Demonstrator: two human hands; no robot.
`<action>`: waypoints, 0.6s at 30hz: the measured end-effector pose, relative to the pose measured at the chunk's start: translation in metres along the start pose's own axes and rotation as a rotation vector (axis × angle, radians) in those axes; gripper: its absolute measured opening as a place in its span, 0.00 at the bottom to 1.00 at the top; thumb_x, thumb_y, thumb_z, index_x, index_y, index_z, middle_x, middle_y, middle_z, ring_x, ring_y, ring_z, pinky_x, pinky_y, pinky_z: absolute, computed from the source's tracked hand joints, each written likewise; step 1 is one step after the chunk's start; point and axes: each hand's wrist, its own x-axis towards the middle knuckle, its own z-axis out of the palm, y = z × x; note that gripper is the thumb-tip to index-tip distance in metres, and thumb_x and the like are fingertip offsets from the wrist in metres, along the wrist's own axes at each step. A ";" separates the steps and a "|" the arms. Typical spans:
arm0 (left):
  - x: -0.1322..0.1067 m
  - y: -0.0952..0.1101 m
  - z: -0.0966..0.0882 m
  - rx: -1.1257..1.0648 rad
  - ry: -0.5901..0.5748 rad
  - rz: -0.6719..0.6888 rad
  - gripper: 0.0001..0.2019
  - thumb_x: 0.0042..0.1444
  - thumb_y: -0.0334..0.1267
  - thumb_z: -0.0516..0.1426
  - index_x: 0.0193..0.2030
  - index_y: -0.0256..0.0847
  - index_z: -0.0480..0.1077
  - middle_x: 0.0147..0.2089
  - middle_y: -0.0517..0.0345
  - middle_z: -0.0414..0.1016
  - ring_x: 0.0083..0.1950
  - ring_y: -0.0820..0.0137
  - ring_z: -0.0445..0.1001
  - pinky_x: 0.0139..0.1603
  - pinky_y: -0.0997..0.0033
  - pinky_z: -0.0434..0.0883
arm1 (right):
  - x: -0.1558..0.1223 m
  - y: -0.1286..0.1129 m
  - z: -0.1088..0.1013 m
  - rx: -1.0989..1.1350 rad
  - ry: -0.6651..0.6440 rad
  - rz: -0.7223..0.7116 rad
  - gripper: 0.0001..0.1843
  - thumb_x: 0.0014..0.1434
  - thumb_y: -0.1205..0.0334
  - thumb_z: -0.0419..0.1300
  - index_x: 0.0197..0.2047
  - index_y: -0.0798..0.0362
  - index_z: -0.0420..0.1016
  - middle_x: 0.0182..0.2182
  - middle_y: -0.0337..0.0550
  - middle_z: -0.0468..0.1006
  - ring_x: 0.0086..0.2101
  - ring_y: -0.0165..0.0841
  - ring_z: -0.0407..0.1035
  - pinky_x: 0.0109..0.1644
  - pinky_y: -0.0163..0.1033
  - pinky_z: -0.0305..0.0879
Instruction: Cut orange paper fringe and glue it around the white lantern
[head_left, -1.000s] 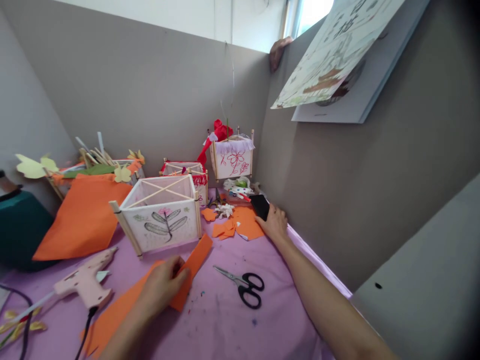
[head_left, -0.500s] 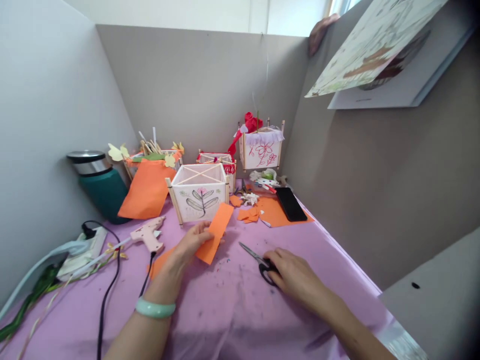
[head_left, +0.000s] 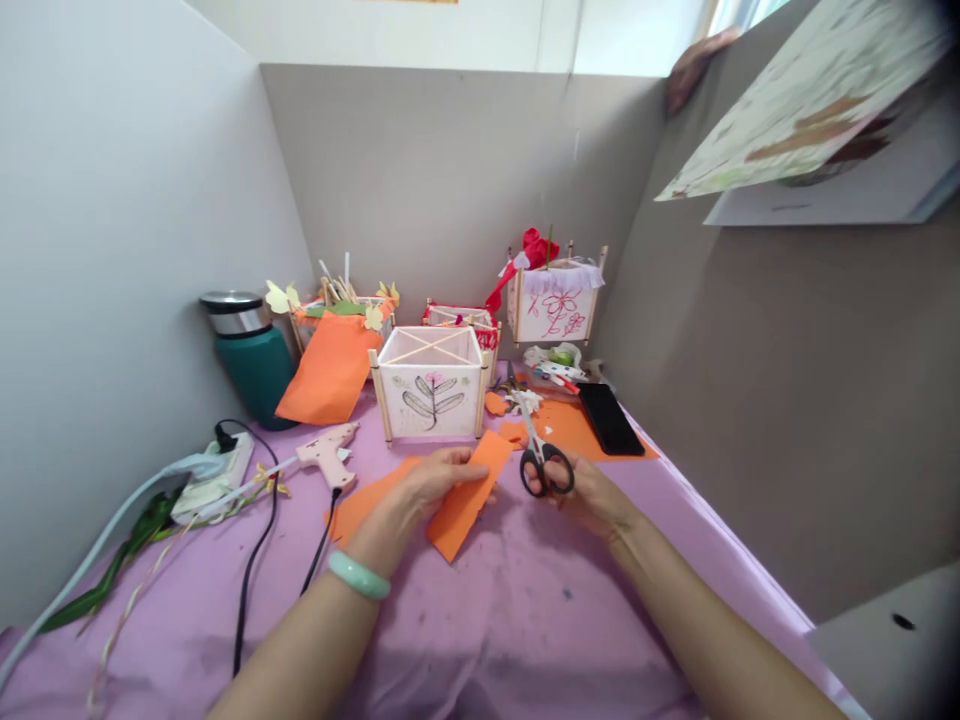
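Note:
My left hand (head_left: 442, 482) pinches an orange paper strip (head_left: 471, 505), thumb on top and fingers behind it. Just to its right, my right hand (head_left: 589, 492) grips a pair of scissors (head_left: 534, 440) by the black handles, blades pointing up and away. The scissors and the strip are apart. Beyond the strip stands a white lantern (head_left: 433, 400) on wooden posts, with a leaf-and-flower drawing on its front. A larger orange sheet (head_left: 375, 500) lies on the cloth, partly under my left forearm.
A pink glue gun (head_left: 328, 455), a power strip (head_left: 214, 480) and cables lie at left near a teal bottle (head_left: 255, 370). A black phone (head_left: 610, 418) rests on orange paper at right. Decorated lanterns (head_left: 555, 305) stand behind. Another person's hand (head_left: 697, 72) grips the partition's top.
My right hand has lifted the scissors from the table and turned them upright, bringing them closer to the strip. The whole view has shifted, so things appear farther right.

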 end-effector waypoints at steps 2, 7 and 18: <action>0.002 -0.006 -0.002 0.051 0.006 -0.058 0.15 0.45 0.34 0.64 0.41 0.35 0.71 0.32 0.53 0.77 0.28 0.69 0.75 0.32 0.69 0.72 | 0.014 0.002 -0.003 0.012 -0.028 0.000 0.25 0.47 0.52 0.69 0.47 0.51 0.71 0.33 0.41 0.74 0.33 0.31 0.70 0.28 0.30 0.61; -0.014 0.002 -0.024 0.201 0.062 -0.171 0.17 0.45 0.36 0.61 0.43 0.36 0.69 0.31 0.51 0.77 0.27 0.64 0.76 0.29 0.64 0.73 | 0.039 -0.004 -0.017 0.036 -0.127 0.000 0.26 0.49 0.56 0.69 0.50 0.47 0.68 0.37 0.42 0.77 0.32 0.30 0.72 0.26 0.29 0.59; -0.014 0.010 -0.003 0.333 0.147 -0.200 0.12 0.45 0.35 0.56 0.39 0.38 0.65 0.31 0.54 0.77 0.31 0.61 0.79 0.31 0.64 0.72 | 0.047 0.026 0.013 -0.187 0.148 -0.132 0.24 0.44 0.59 0.69 0.43 0.50 0.64 0.31 0.38 0.77 0.31 0.30 0.72 0.36 0.36 0.67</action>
